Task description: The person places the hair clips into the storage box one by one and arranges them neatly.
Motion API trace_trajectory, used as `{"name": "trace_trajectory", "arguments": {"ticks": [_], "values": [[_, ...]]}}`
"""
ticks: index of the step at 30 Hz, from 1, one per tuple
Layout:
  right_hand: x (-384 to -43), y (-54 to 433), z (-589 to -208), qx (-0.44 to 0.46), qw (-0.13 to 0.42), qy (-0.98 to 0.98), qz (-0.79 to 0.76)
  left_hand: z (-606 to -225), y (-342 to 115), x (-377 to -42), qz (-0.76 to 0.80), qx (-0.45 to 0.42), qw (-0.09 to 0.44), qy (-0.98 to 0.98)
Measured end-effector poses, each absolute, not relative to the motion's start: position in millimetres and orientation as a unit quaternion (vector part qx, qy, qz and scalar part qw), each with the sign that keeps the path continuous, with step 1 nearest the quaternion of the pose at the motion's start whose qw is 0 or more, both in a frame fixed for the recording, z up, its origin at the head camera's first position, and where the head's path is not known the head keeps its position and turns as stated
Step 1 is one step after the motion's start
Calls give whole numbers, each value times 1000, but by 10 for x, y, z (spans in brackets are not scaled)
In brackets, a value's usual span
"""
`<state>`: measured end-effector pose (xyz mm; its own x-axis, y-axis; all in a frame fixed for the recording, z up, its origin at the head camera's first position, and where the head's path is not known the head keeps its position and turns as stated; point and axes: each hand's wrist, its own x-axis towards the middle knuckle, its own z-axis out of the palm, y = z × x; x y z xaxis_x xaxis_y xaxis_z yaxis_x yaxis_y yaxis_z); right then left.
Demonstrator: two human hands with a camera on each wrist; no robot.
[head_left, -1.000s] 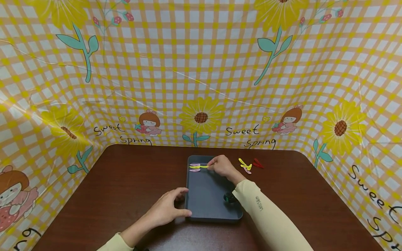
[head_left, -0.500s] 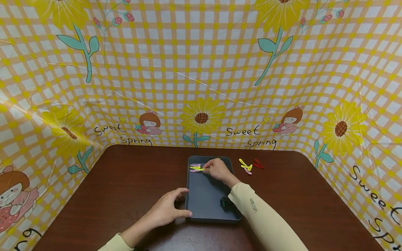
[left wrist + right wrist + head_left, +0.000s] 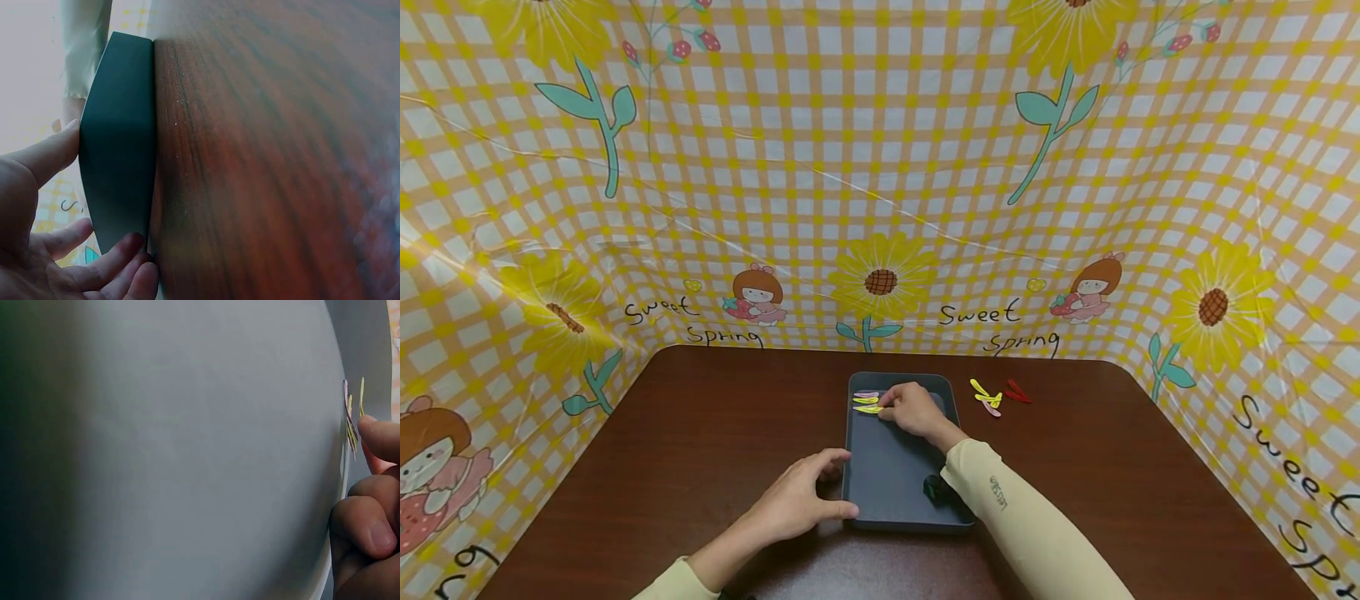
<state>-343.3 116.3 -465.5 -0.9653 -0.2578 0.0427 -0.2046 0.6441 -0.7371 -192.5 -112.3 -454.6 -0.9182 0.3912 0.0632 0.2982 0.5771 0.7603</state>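
A dark grey rectangular tray [image 3: 895, 479] lies on the table in the head view. My right hand [image 3: 917, 410] is over its far left part, pinching a yellow hair clip [image 3: 868, 409] between thumb and forefinger. The right wrist view shows this yellow clip [image 3: 362, 397] raised a little beside the other clips. Just beyond it in the tray lie a pink clip [image 3: 865, 394] and a yellow clip. Another pink clip is mostly hidden by the held one. My left hand [image 3: 797, 496] touches the tray's left side, thumb on the rim and fingers along the wall.
Right of the tray on the brown table [image 3: 737, 417] lie loose yellow clips [image 3: 979, 387], a pink clip [image 3: 992, 409] and red clips [image 3: 1017, 392]. A patterned cloth [image 3: 880, 167] walls the table at the back and both sides.
My right hand has moved left and toward me with the yellow clip, from beside the yellow clip in the tray to over the nearer pink one. The left hand keeps its place.
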Motion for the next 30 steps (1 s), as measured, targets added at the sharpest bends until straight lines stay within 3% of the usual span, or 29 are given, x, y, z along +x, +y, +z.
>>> {"name": "trace_trajectory", "arguments": {"ticks": [30], "values": [[-3437, 1093, -4699, -153, 32, 914, -375, -4554, -1119, -1935, 418, 189, 64, 886]]}}
